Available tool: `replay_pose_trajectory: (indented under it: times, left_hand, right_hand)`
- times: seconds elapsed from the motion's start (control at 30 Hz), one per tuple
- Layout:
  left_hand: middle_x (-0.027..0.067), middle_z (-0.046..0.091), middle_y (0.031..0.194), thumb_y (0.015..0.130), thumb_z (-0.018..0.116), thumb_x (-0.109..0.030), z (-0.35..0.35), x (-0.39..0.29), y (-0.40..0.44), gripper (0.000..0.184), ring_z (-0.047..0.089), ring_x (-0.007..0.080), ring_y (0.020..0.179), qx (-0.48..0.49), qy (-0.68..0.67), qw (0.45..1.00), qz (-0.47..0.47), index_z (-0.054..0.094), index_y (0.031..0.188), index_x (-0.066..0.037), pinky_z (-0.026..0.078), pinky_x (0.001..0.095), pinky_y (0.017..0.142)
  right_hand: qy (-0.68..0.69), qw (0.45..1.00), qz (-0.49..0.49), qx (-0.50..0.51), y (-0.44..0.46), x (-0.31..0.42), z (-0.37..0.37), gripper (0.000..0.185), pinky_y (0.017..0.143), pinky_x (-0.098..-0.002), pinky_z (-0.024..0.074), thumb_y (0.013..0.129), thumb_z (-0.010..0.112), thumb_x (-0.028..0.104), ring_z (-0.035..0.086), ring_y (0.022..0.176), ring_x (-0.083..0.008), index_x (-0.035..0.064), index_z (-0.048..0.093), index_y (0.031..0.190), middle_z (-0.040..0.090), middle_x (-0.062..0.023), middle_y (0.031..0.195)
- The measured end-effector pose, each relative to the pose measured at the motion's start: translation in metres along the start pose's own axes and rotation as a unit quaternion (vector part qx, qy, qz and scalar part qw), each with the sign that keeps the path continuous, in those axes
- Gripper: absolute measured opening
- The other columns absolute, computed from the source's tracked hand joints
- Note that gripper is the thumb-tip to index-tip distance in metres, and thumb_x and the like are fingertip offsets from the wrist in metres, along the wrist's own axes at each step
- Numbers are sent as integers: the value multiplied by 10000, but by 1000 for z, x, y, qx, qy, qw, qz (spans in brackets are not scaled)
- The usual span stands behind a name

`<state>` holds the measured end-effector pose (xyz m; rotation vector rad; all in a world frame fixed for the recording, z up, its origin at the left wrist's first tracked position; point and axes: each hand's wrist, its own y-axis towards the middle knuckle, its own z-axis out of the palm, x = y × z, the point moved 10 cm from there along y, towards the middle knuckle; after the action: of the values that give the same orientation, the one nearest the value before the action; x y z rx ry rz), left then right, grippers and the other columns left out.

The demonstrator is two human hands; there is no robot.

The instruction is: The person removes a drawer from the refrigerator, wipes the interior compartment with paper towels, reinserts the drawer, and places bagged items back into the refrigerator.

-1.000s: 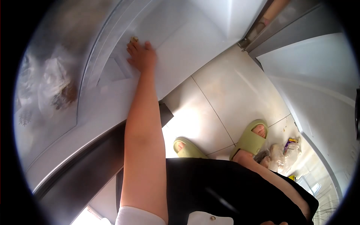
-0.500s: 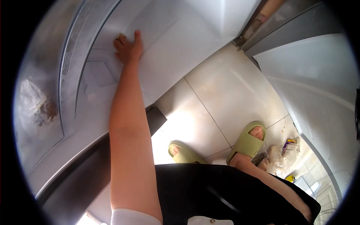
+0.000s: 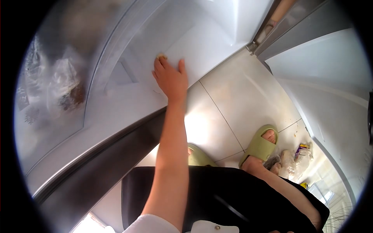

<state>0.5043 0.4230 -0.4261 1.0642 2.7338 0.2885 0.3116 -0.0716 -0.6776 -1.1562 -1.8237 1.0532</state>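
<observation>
A small yellowish piece [image 3: 161, 56] is held under the fingertips of the left hand [image 3: 171, 79], at the far left, against the white inner panel [image 3: 210, 37] of an open refrigerator. The grip appears light: the fingers are laid forward over the piece and the thumb is spread aside, probably so that it can be kept pressed to the smooth surface. Only a sliver of the right hand [image 3: 278, 232] is seen at the near edge, and its grip cannot be told.

The piece looks pale, rounded and uneven at the rim, with a browner patch; it is mostly covered by the fingers, so its material cannot be made out. To its left, bagged food [image 3: 69, 87] is seen behind a clear drawer front [image 3: 54, 130], probably stored there to be kept cold. Plastic bags [image 3: 289, 163] are laid on the tiled floor [image 3: 229, 89] beside a green slipper [image 3: 258, 149], perhaps for easy reach.
</observation>
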Motion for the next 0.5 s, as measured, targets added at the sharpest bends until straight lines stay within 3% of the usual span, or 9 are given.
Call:
replay_pose_trajectory:
  times: [0.07, 0.2, 0.3, 0.37, 0.43, 0.5]
  left_hand:
    - [259, 372, 1365, 902, 523, -460, -3, -8, -31, 719, 371, 404, 1268, -19, -21, 999, -16, 364, 1324, 99, 289, 498, 1066]
    - [276, 327, 1370, 901, 521, -486, 5, -7, -35, 785, 321, 435, 1290, -39, 24, 998, -33, 315, 1343, 129, 269, 506, 1078]
    - [255, 294, 1409, 905, 485, -516, 21, 17, -1, 806, 273, 408, 1333, -36, -18, 997, -67, 302, 1346, 133, 225, 501, 1101]
    - [237, 265, 1443, 890, 471, -548, 28, 28, 35, 840, 225, 385, 1368, 18, -72, 993, -96, 295, 1352, 132, 194, 491, 1116]
    - [215, 237, 1472, 873, 459, -578, 34, 26, 69, 877, 179, 362, 1397, 50, -115, 985, -119, 283, 1364, 128, 165, 480, 1130]
    - [190, 210, 1498, 855, 448, -608, 46, 23, 95, 919, 136, 337, 1419, 67, -144, 978, -138, 267, 1381, 123, 138, 470, 1142]
  right_hand:
    - [33, 999, -16, 14, 16, -14, 49, 296, 943, -336, 416, 891, 476, 180, 548, 1128, -318, 28, 627, 1096, 615, -201, 1136]
    - [13, 999, -41, -27, -17, 15, -31, 279, 919, -351, 432, 872, 498, 172, 562, 1088, -341, 38, 633, 1077, 624, -204, 1101]
    - [50, 998, -25, -41, -26, 17, -54, 264, 892, -366, 452, 856, 519, 171, 579, 1047, -361, 45, 642, 1052, 634, -208, 1068]
    - [14, 997, -73, 14, -26, 14, -30, 246, 803, -401, 484, 866, 527, 216, 621, 965, -323, 74, 702, 964, 672, -136, 1016]
    - [-16, 991, -118, 66, -30, 20, -27, 234, 766, -420, 498, 858, 532, 210, 638, 918, -325, 71, 716, 897, 680, -136, 973]
    - [-37, 979, -159, 123, -43, 30, -26, 192, 781, -425, 492, 832, 533, 154, 628, 905, -368, 36, 683, 853, 659, -206, 938]
